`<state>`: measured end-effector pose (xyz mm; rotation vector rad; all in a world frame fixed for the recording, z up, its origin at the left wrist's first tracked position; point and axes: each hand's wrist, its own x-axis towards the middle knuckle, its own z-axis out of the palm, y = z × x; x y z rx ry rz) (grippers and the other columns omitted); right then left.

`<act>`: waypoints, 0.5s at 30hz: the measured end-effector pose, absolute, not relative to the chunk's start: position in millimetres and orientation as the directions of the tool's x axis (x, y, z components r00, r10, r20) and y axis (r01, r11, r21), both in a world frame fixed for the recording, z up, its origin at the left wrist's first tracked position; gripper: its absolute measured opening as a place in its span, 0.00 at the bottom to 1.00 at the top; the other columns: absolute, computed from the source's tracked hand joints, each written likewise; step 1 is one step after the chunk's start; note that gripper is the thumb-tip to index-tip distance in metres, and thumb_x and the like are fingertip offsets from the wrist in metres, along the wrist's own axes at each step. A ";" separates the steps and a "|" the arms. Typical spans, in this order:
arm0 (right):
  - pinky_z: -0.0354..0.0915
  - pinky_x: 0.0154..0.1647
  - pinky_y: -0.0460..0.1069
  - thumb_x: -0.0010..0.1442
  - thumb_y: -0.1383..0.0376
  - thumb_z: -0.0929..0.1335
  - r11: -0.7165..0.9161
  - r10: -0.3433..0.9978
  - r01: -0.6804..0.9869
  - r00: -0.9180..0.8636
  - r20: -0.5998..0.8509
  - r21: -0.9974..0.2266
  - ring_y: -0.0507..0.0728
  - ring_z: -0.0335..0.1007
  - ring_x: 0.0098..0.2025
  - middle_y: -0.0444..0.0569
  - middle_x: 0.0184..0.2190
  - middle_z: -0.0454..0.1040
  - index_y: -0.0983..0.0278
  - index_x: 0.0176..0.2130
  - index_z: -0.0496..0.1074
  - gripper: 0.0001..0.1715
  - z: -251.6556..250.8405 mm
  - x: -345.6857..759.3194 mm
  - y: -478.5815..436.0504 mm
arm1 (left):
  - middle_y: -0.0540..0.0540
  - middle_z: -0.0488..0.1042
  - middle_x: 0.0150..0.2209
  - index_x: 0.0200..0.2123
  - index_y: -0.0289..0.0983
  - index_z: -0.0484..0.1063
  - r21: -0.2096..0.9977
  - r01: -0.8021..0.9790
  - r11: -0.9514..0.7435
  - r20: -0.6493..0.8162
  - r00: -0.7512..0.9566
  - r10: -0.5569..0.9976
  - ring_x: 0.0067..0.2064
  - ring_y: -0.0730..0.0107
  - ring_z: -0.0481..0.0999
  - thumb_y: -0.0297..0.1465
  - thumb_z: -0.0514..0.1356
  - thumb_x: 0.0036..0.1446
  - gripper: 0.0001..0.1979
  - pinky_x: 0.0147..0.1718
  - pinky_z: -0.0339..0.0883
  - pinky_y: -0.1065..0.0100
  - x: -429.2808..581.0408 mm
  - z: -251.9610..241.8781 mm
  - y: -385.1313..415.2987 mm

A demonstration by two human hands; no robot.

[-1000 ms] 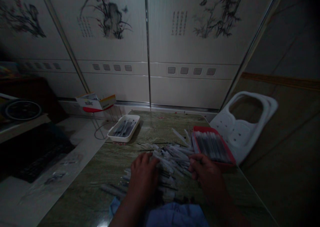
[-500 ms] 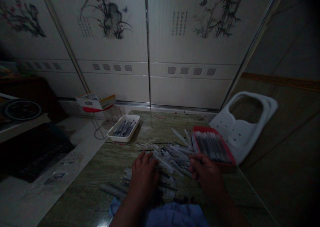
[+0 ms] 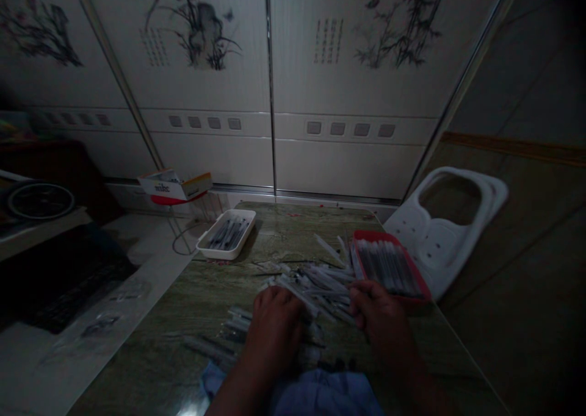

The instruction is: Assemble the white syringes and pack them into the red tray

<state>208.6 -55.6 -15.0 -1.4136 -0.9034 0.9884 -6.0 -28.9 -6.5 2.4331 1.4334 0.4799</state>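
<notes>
A loose pile of clear-barrelled pens (image 3: 323, 279) lies in the middle of the table. At the pile's right edge, my right hand (image 3: 378, 309) is closed in a pinch on the end of a pen (image 3: 328, 293) that points left. My left hand (image 3: 277, 321) rests at the pile's near left side with its fingers curled down; the fingertips are hidden, so what they hold cannot be made out. More pens (image 3: 208, 347) lie left of that wrist. Beyond my right hand stands a red tray (image 3: 426, 289) packed with a row of pens (image 3: 387, 266).
A white tray (image 3: 224, 255) of dark, slim pen parts stands at the table's far left. Small black pieces (image 3: 339, 365) lie by the blue cloth (image 3: 320, 391) at the near edge. A folded white chair (image 3: 476, 221) leans at right; a carton (image 3: 176, 187) sits on a red stool.
My left hand has drawn slightly right and nearer me, its fingers curling more. My right hand has shifted a little right, and a pen now shows extending left from its fingertips.
</notes>
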 end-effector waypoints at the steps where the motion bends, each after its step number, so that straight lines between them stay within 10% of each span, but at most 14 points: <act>1: 0.55 0.20 0.45 0.59 0.51 0.71 -0.067 0.933 -0.012 0.354 -0.067 -0.998 0.50 0.61 0.21 0.41 0.23 0.70 0.63 0.38 0.73 0.17 -15.2 208.8 -55.2 | 0.44 0.75 0.46 0.40 0.46 0.77 0.399 0.781 -0.479 0.125 0.472 0.873 0.53 0.52 0.66 0.26 0.57 0.55 0.13 0.55 0.55 0.51 -3.9 -4.3 -30.6; 15: 0.54 0.21 0.45 0.60 0.52 0.70 -0.064 0.927 -0.021 0.368 -0.067 -0.998 0.50 0.59 0.21 0.40 0.22 0.68 0.62 0.38 0.72 0.16 -8.4 207.7 -56.1 | 0.45 0.73 0.46 0.46 0.49 0.76 0.408 0.721 -0.561 0.161 0.548 0.821 0.53 0.52 0.65 0.28 0.59 0.55 0.16 0.56 0.53 0.51 4.1 -3.3 -39.4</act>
